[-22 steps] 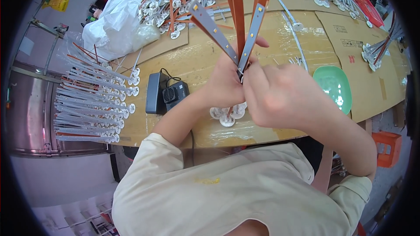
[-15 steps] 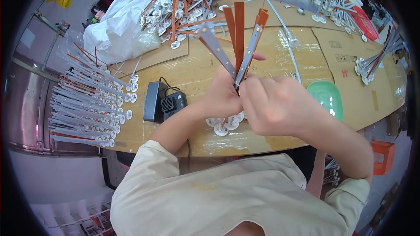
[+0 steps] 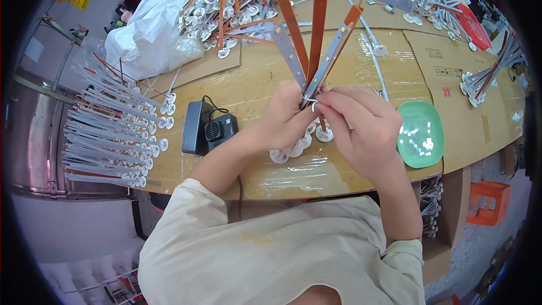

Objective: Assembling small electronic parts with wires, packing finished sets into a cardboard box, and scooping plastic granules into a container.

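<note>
Upright over the table's near edge, a bundle of LED strips (image 3: 330, 53) fans out at the top, some faces grey with small yellow chips, others orange-brown. My left hand (image 3: 279, 118) is closed round its narrow middle. A thin white tie (image 3: 310, 100) loops about the strips just above that grip. At its right side my right hand (image 3: 367, 127) pinches, thumb against fingers, on the tie's end; the fingertips partly cover it. White round discs (image 3: 294, 149) at the strips' lower ends show beneath my hands.
A green tray (image 3: 403, 155) holding small shiny pieces stands at right. Left of my arm sits a black device (image 3: 195, 130) with a cable. Many strips lie stacked at far left (image 3: 101, 135). A white plastic bag (image 3: 141, 28), a strip heap (image 3: 243, 0) and a tied bundle (image 3: 480, 85) lie farther out.
My right hand has turned and its elbow has come inward, with the fingers now pinching at the tie. The white tie has come into sight, and the strips spread wider.
</note>
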Motion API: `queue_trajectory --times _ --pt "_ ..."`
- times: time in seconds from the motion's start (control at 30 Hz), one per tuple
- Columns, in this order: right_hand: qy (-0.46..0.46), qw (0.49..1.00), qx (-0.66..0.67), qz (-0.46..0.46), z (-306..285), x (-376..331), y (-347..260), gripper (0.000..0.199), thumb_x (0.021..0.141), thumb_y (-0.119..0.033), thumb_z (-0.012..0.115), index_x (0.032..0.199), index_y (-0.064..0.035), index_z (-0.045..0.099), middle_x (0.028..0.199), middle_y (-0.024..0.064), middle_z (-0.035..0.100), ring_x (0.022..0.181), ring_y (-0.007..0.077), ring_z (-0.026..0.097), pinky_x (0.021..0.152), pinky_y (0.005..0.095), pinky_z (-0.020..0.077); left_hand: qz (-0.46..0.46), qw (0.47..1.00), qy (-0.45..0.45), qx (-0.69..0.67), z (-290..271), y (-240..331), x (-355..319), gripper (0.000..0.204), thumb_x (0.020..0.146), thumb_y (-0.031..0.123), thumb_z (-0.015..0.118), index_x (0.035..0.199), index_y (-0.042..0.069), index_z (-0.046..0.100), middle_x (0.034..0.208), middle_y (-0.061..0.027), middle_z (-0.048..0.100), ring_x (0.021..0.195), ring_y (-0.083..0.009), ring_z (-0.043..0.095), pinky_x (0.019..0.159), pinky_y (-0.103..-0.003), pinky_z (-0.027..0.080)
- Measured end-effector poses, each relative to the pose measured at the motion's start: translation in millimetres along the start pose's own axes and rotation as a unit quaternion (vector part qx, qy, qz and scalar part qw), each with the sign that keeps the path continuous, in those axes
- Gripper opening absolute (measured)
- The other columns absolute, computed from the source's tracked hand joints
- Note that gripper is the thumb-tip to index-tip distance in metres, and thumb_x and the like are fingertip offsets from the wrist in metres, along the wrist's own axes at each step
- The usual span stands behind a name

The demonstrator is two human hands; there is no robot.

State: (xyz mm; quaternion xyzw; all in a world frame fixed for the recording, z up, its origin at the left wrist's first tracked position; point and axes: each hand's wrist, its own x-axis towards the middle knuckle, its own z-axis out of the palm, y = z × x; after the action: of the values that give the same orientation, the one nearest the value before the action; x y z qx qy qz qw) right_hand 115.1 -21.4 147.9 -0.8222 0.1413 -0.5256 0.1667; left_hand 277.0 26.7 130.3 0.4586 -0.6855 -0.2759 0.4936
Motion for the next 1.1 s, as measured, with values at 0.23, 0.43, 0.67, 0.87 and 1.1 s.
queue_trajectory --times 0.23,0.43,0.67,0.87,1.1 --pt "-0.013 0.990 0.089 0.105 -9 6 -1 0.014 0.071 0.007 0.069 0.084 0.0014 0.068 0.077 0.0122 0.069 0.067 0.0231 0.067 0.061 0.0293 0.0519 -0.056 0.987 -0.066 -0.134 -4 -3 -2 0.007 0.087 0.005 0.052 0.088 -0.001 0.055 0.072 -0.0055 0.059 0.065 -0.0133 0.059 0.057 -0.028 0.047" --pt "0.042 0.997 -0.051 -0.044 -2 9 -7 0.017 0.067 0.008 0.070 0.082 0.0001 0.067 0.078 0.0109 0.067 0.061 0.0221 0.062 0.055 0.0297 0.0482 -0.092 0.982 -0.044 -0.157 -5 -3 -2 0.008 0.088 0.007 0.053 0.090 0.000 0.057 0.073 -0.0060 0.060 0.067 -0.0126 0.059 0.058 -0.028 0.047" --pt "0.036 0.986 -0.125 -0.104 15 -2 -12 0.020 0.066 0.001 0.076 0.082 0.0035 0.064 0.078 0.0114 0.063 0.060 0.0235 0.057 0.048 0.0318 0.0438 0.017 0.999 -0.027 -0.040 -3 -2 -4 0.015 0.095 0.017 0.050 0.097 0.002 0.052 0.079 -0.0008 0.055 0.072 -0.0076 0.052 0.061 -0.025 0.044" --pt "0.074 0.995 -0.055 -0.039 11 1 -28 0.013 0.072 -0.005 0.072 0.077 -0.0002 0.061 0.074 0.0106 0.061 0.058 0.0240 0.057 0.048 0.0314 0.0432 -0.092 0.993 0.049 -0.049 5 4 -1 0.009 0.084 0.008 0.051 0.080 0.000 0.053 0.069 -0.0148 0.057 0.064 -0.0265 0.058 0.058 -0.036 0.043" --pt "-0.018 0.977 -0.209 0.029 21 -4 -27 0.010 0.078 -0.006 0.064 0.074 -0.0023 0.056 0.065 0.0096 0.053 0.054 0.0257 0.054 0.048 0.0349 0.0431 0.011 0.998 0.062 0.013 7 -8 -4 0.013 0.082 0.012 0.052 0.083 -0.002 0.052 0.068 -0.0166 0.054 0.061 -0.0359 0.054 0.056 -0.038 0.042"
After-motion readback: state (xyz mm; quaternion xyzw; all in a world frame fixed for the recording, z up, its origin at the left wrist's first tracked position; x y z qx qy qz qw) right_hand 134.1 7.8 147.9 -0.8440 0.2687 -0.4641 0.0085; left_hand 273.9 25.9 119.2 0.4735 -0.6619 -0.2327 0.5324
